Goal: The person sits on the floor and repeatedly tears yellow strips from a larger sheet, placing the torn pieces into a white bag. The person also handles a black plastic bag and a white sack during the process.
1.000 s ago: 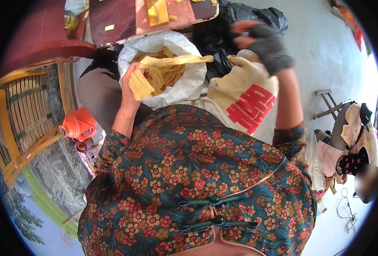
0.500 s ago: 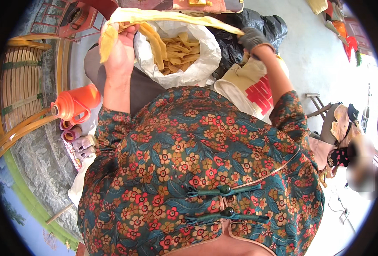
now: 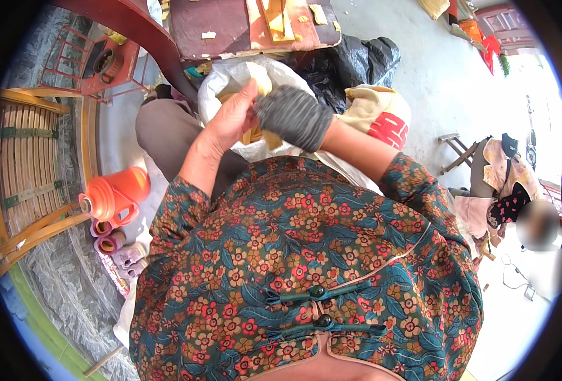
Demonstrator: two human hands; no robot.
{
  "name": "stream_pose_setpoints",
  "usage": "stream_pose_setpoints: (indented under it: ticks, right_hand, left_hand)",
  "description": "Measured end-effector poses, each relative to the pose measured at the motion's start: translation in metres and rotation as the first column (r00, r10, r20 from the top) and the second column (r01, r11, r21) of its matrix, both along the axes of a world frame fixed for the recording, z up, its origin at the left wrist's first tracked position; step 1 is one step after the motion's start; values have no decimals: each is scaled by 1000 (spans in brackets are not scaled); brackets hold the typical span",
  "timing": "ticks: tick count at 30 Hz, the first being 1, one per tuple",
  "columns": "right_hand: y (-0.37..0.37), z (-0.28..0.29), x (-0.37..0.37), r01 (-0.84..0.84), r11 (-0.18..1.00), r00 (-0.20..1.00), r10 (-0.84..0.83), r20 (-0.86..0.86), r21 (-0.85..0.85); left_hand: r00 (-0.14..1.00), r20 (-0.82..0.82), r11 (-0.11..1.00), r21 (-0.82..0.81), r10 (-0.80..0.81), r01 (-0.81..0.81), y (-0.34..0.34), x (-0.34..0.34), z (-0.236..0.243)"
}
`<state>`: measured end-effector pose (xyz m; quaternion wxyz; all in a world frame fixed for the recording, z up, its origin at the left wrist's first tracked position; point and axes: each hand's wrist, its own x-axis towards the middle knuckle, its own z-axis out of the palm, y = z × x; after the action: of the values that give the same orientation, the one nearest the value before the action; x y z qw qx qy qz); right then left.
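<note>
Both my hands meet over a white woven sack that holds yellowish strips. My bare left hand has its thumb raised, its fingers partly hidden behind the other hand. My right hand, in a dark grey knitted glove, is closed and presses against the left fingers. Between them is a long, limp, pale yellow strip, part of it showing above the hands and a bit hanging below the glove. Most of the strip in the grip is hidden.
Beyond the sack stands a low table with a wooden piece and yellow scraps on it. Black plastic bags and a cream cloth bag lie to the right. An orange thermos stands left. Another person sits far right.
My hands have come together from far apart, my right hand moving left and nearer. The strip, stretched between them before, is now bunched up. The view has shifted, showing more of the table.
</note>
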<state>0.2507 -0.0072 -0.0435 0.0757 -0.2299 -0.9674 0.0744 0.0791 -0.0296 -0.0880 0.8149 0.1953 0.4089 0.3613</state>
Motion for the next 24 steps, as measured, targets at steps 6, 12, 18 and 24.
stream_pose_setpoints:
  ticks: [6,12,18,24]
  right_hand:
    - [6,3,1,-128,949,965,52,-258,-287]
    - [40,-44,42,603,539,682,-731,30,-588]
    - [53,-132,59,883,268,447,-730,518,-384]
    - [64,-201,62,716,632,666,-488,565,-297]
  left_hand:
    - [972,-46,970,94,230,-225,-7,5,-5]
    - [888,218,889,136,404,-438,-16,-18,-5]
    - [931,11,926,92,366,-365,-29,-7,2]
    - [932,-236,952,199,276,-232,-31,-13,14]
